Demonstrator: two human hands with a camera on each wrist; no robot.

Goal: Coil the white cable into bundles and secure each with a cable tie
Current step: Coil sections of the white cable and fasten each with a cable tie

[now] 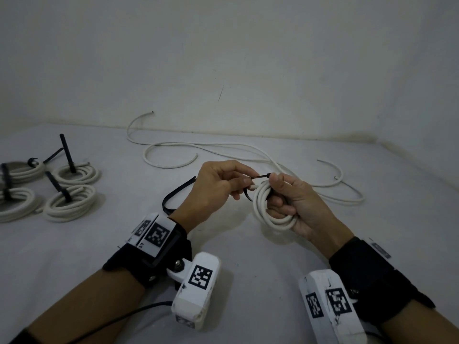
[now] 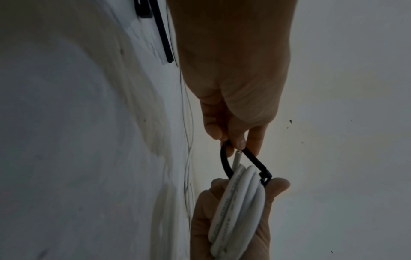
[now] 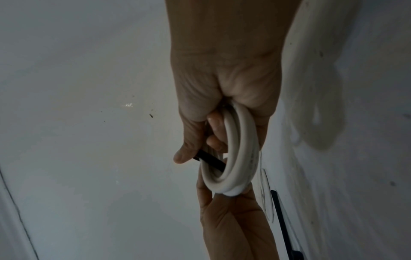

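My right hand [image 1: 275, 194] grips a small coil of white cable [image 1: 267, 207] above the table, fingers curled through its loops; in the right wrist view the coil [image 3: 242, 140] hangs from those fingers. A black cable tie [image 1: 259, 177] loops round the top of the coil. The tie's head [image 2: 265, 177] sits under my right thumb. My left hand [image 1: 244, 184] pinches the tie's strap [image 2: 255, 163] between thumb and fingertips, just left of the coil. A cut cable end [image 2: 236, 159] sticks up inside the tie loop.
Several tied white bundles [image 1: 72, 202] with black tie tails lie at the left of the table. Loose white cable [image 1: 223, 147] snakes across the far side near the wall. Spare black ties [image 1: 173, 197] lie under my left hand.
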